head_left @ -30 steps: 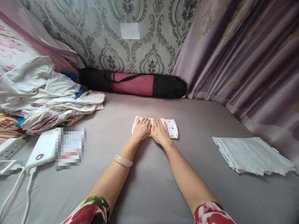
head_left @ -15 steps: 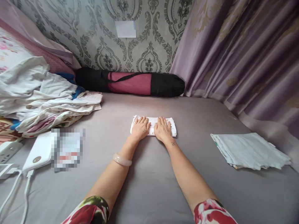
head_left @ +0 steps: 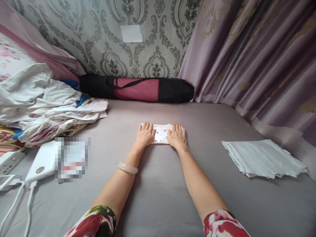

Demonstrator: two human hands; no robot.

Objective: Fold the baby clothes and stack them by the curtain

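A small folded white cloth (head_left: pixel 161 134) with a scattered print lies on the grey bed sheet (head_left: pixel 158 184), straight ahead of me. Whether it is a garment I cannot tell. Flat on its left end rests my left hand (head_left: pixel 146 134), open, fingers pointing away from me. My right hand (head_left: pixel 177 135) lies open on the right end in the same way. Between the two hands the printed middle of the cloth shows, while both its ends are partly hidden under the palms.
Rumpled clothes (head_left: pixel 41 98) are heaped at the left. Nearer stand a white power bank (head_left: pixel 44 163) with a cable and a power strip (head_left: pixel 11 161). A pale folded cloth (head_left: pixel 265 158) lies at the right. Along the wall stretches a black and pink rolled bag (head_left: pixel 137 89).
My hands have slid apart across the cloth, the left one leftward and the right one rightward, baring more of its middle. The view has shifted slightly.
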